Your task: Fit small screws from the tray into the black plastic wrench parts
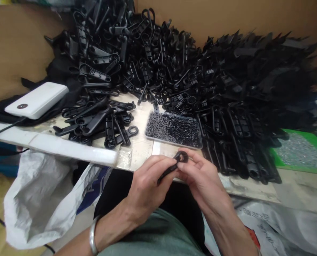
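Between my hands, just over the table's front edge, is a black plastic arm-shaped part [181,156] with a ring at its end. My left hand [150,181] wraps round its long body, hiding most of it. At the ring end, my right hand [201,174] pinches with thumb and fingers; whether a smaller piece is between those fingertips cannot be made out. Right behind the hands lies a clear shallow tray [173,128], filled with small dark pieces, greyer on the left and blacker on the right.
A big heap of black plastic parts [147,53] fills the back. A smaller pile [102,121] lies left, and rows of parts [241,142] lie right. A white power bank [37,99] with a cable sits far left. A green tray [302,149] holds small shiny pieces. A white sack [43,199] hangs below.
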`<move>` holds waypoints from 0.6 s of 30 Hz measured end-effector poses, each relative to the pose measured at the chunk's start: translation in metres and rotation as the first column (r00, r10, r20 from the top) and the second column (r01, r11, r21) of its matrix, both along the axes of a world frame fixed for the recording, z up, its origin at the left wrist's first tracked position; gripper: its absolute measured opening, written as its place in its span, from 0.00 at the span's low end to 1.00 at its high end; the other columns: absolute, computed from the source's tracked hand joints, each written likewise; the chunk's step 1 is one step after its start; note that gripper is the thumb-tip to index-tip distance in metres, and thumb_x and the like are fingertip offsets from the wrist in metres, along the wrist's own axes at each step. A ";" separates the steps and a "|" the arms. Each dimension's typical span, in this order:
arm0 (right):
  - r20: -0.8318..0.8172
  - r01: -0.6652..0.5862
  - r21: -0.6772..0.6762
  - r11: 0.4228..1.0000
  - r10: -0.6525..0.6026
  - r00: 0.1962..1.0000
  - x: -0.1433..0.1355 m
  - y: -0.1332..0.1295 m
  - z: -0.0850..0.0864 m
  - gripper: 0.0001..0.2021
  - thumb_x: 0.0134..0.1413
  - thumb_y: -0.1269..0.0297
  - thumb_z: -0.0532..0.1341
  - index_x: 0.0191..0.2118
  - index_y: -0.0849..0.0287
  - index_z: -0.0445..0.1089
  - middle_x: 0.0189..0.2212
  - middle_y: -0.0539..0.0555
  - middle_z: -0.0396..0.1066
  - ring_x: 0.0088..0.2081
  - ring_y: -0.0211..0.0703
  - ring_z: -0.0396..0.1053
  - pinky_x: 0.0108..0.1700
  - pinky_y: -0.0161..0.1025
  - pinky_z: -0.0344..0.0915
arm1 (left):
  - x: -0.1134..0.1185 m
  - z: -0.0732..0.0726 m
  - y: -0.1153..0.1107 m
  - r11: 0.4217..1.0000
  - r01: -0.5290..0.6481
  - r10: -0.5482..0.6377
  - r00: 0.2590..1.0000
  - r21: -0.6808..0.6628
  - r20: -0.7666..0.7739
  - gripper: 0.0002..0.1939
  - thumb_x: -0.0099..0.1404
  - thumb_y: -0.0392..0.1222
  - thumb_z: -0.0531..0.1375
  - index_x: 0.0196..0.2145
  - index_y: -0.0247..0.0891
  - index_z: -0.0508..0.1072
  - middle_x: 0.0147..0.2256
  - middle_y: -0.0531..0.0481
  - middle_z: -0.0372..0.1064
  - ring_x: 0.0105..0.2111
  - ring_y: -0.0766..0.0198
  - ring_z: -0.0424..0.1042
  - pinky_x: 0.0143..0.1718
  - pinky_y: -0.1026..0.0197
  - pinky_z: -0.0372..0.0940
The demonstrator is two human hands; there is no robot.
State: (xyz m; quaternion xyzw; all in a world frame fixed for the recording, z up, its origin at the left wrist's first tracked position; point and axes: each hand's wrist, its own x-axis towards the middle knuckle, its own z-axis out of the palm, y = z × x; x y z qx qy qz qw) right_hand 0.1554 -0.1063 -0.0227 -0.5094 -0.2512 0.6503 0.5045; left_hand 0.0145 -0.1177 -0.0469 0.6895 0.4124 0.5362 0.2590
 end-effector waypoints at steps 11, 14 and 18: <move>-0.069 -0.027 0.060 0.998 0.031 0.997 -0.010 0.007 0.001 0.22 0.45 0.69 0.68 0.49 0.58 0.68 0.35 0.50 0.72 0.35 0.37 0.70 0.39 0.35 0.70 | -0.004 -0.001 0.008 0.995 -0.095 0.097 0.993 0.030 -0.070 0.13 0.61 0.29 0.61 0.43 0.40 0.71 0.38 0.51 0.72 0.38 0.66 0.73 0.41 0.66 0.69; -0.026 -0.024 0.073 0.997 0.026 0.999 -0.012 0.006 0.004 0.27 0.48 0.64 0.67 0.55 0.57 0.64 0.33 0.48 0.70 0.34 0.35 0.70 0.39 0.34 0.70 | -0.004 -0.003 0.010 0.993 -0.100 0.107 0.988 0.068 -0.107 0.15 0.61 0.30 0.61 0.45 0.40 0.70 0.41 0.49 0.72 0.40 0.65 0.73 0.43 0.65 0.70; 0.233 -0.099 0.128 0.987 0.067 0.970 0.010 0.011 0.021 0.29 0.51 0.63 0.65 0.59 0.55 0.60 0.31 0.47 0.68 0.27 0.33 0.69 0.32 0.33 0.69 | -0.012 0.002 0.011 0.989 0.058 -0.029 0.977 0.132 -0.209 0.21 0.61 0.36 0.63 0.52 0.40 0.67 0.47 0.45 0.71 0.47 0.57 0.71 0.50 0.57 0.69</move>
